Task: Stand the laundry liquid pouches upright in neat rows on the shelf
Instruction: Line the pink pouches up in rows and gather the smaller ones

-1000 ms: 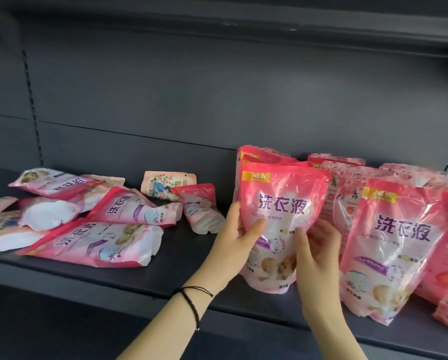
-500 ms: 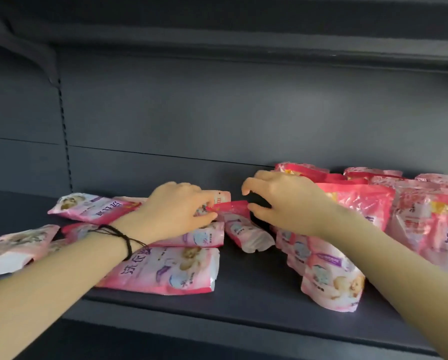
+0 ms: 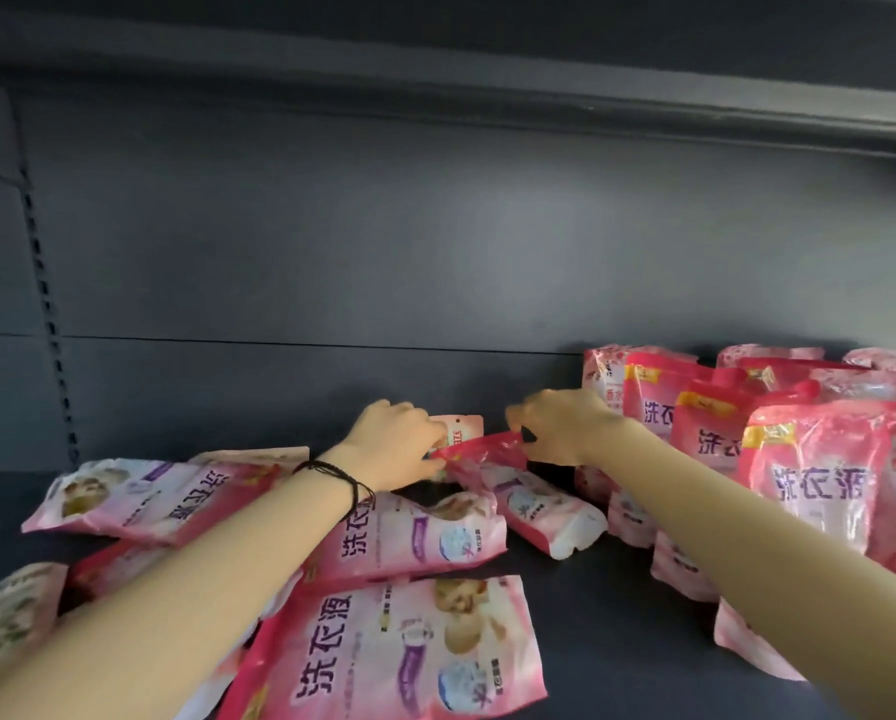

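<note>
- Pinching together, left hand (image 3: 393, 444) and right hand (image 3: 560, 426) hold a flat-lying pink plastic pouch (image 3: 539, 506) by its red top.
- Right of them, glossy pink upright pouches (image 3: 820, 491) fill rows, done.
- Left and nearer, several flat pink pouches (image 3: 399, 641) remain.

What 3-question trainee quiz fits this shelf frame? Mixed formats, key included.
1. True or false: the upright pouches stand at the left end of the shelf.
2. The left hand and right hand both pinch: A) the red top edge of a lying pouch; B) an upright pouch; C) the shelf lip.
3. Fill in: the nearest pouch lies ___ on the shelf.
Key: 1 false; 2 A; 3 flat.
</note>
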Tool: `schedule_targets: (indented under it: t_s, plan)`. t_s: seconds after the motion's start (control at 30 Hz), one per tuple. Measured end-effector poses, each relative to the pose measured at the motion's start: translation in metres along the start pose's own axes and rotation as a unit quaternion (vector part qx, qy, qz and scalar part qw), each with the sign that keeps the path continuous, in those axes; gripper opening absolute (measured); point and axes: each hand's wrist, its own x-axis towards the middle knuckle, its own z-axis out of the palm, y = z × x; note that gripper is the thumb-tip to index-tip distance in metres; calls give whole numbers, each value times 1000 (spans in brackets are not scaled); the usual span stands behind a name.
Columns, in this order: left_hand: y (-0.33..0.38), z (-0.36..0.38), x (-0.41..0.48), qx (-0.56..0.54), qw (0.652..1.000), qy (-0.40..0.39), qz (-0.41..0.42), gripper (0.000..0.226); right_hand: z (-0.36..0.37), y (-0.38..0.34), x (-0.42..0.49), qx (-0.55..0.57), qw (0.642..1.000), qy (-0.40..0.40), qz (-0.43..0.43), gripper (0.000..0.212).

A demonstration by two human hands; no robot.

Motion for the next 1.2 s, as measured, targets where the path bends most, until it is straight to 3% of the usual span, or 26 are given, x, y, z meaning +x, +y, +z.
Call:
schedule_targets:
  t_s: [0.3, 0.47, 0.57, 0.77, 0.83, 0.87, 0.97, 1.0, 1.13, 1.2]
  plan:
    - [4, 49, 56, -107, 992, -60, -20, 30, 61, 13, 62, 83, 996, 0, 33, 29]
    - [10, 67, 69, -113, 992, -55, -12, 27, 82, 8, 85, 95, 993, 47, 59, 16]
    - [11, 68, 69, -199, 976, -67, -52, 21, 92, -3, 84, 70, 994, 52, 66, 15]
    - [8, 71, 66, -278, 950, -68, -124, 32, 83, -4, 72, 43, 995, 73, 46, 20]
    - [5, 68, 69, -357, 920, -48, -157, 26, 70, 0, 66, 42, 994, 88, 45, 12]
    - [4, 66, 70, -422, 888, -29, -180, 24, 61, 2, 63, 40, 993, 103, 51, 8]
    - [0, 53, 72, -637, 733, 20, -240, 14, 28, 11, 56, 55, 976, 188, 92, 13]
    - [0, 46, 72, -674, 697, 29, -243, 11, 17, 15, 53, 70, 967, 221, 102, 14]
    - [1, 13, 86, -760, 617, 79, -190, 9, -12, 32, 41, 131, 932, 309, 140, 18]
    - [5, 3, 93, -771, 602, 107, -178, 12, -12, 35, 36, 153, 920, 322, 164, 19]
